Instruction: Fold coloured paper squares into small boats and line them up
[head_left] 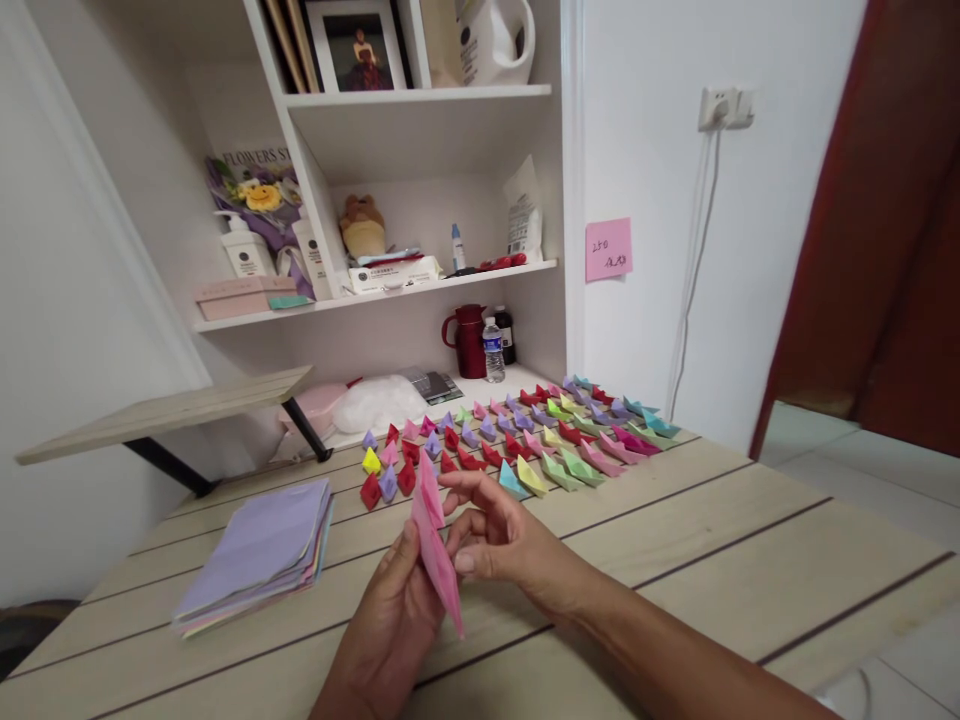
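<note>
Pink paper (436, 553) in left hand (401, 612); right hand (504, 538) curled

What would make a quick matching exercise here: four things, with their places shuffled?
1. Large folded pink paper
2. Stack of paper sheets
3. Red jug
4. Pink sticky note

A. On the wall
B. Beside the water bottle
C. Held in the left hand
D. Lying on the table, left side

Pairs: 1-C, 2-D, 3-B, 4-A
</note>
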